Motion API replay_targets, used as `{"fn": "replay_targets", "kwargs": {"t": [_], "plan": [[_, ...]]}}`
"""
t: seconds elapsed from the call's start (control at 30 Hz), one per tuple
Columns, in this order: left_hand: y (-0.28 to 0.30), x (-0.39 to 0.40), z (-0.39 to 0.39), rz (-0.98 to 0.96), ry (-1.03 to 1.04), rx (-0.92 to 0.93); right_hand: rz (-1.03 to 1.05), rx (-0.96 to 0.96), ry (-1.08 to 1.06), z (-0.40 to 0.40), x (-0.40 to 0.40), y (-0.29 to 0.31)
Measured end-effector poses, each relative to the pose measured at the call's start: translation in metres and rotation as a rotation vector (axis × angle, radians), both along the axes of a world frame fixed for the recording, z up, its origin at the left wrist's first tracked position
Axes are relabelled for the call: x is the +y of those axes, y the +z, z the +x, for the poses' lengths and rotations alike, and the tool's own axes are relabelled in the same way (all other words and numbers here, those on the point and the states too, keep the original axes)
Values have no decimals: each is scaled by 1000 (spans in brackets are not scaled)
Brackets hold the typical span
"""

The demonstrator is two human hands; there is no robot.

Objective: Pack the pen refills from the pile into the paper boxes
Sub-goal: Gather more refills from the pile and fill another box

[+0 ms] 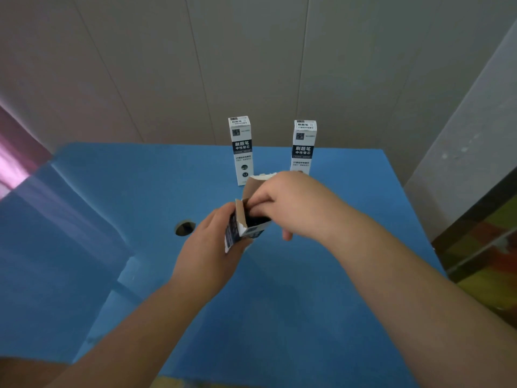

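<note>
My left hand grips a small white and dark paper box above the blue table, its top flaps open toward me. Dark pen refills show inside the open mouth. My right hand is at the box's opening, its fingers curled at the refills and the raised lid flap. Two more boxes of the same print stand upright and closed at the back: one at the centre, the other to its right, partly behind my right hand. No loose pile of refills is visible.
The blue table has a round hole left of my hands. A wall rises right behind the standing boxes. A pink surface lies off the far left edge, and a colourful floor beyond the right edge.
</note>
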State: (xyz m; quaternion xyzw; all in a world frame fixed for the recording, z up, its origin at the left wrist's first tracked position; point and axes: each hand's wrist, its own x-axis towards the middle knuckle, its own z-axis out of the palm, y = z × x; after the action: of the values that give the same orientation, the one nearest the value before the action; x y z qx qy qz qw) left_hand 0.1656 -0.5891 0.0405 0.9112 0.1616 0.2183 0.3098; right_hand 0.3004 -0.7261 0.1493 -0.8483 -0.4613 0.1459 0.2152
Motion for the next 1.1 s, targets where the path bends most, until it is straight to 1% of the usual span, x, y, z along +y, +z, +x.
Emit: {"fn": "replay_targets", "kwargs": {"t": [0.1, 0.13, 0.17, 0.2, 0.3, 0.33, 0.43, 0.57, 0.67, 0.77, 0.83, 0.93, 0.97, 1.03, 1.1], "plan": [[-2, 5, -4, -120, 8, -42, 493, 136, -140, 3, -17, -13], [-2, 6, -6, -155, 8, -51, 613, 196, -186, 3, -22, -18], [-2, 6, -7, -181, 6, -61, 686, 245, -228, 1, -25, -25], [-3, 6, -8, -197, -3, -77, 716, 286, -259, -1, -28, -32], [-1, 0, -8, -187, -56, -148, 689, 451, -276, -9, -29, -55], [-2, -2, -7, -176, -77, -165, 684, 460, -243, -12, -29, -61], [-4, -7, -3, -151, -120, -172, 705, 374, -142, -17, -28, -64], [-4, -11, 4, -111, -128, -165, 738, 225, -71, -14, -30, -60], [-1, -12, 9, -82, -151, -151, 723, 124, -36, -8, -34, -63], [2, -13, 10, -105, -195, -144, 699, 46, -26, -5, -36, -69], [3, -14, 10, -141, -193, -206, 713, 41, -22, -6, -36, -71], [12, -16, 8, -242, -129, -362, 722, 50, -5, -7, -33, -71], [16, -15, 8, -244, -126, -397, 722, 56, -7, -7, -33, -71], [21, -14, 11, -173, -149, -419, 722, 71, -18, -6, -32, -72], [23, -11, 13, -112, -179, -401, 739, 98, -34, -6, -33, -72]]}}
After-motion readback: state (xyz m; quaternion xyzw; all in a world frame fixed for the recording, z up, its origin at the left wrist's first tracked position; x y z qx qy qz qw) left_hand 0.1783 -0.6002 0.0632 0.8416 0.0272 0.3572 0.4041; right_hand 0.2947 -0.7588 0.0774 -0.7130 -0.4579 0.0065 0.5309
